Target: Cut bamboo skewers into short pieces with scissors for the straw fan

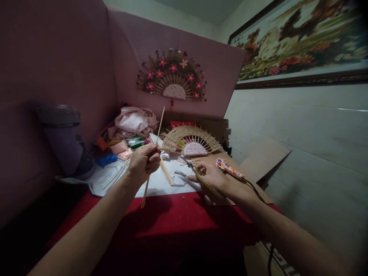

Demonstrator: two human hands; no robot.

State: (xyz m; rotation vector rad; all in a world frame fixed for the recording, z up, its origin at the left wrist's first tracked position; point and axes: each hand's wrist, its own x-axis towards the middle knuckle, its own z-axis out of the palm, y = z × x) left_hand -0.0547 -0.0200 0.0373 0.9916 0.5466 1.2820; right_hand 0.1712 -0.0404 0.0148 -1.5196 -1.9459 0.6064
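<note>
My left hand [147, 158] is closed round thin wooden sticks [145, 191], held nearly upright; one end rises above the fist and the others hang below it. My right hand [211, 174] grips a pair of pliers [204, 183] with tan handles, its dark jaws pointing left, apart from the sticks. Behind the right hand stands a woven straw fan [172, 138] with stick ribs and a dotted half-round base [195, 149]. Short stick pieces [188, 161] lie in front of it. More sticks [165, 168] rest on the white sheet between my hands.
A patterned glue gun [230, 168] with a black cord lies on cardboard at right. Pink cloth [136, 122] and coloured packets [135, 142] are heaped at the back left, beside a purple flask [64, 142]. A flowered fan [173, 76] hangs on the pink panel. Red cloth [178, 214] covers the front edge.
</note>
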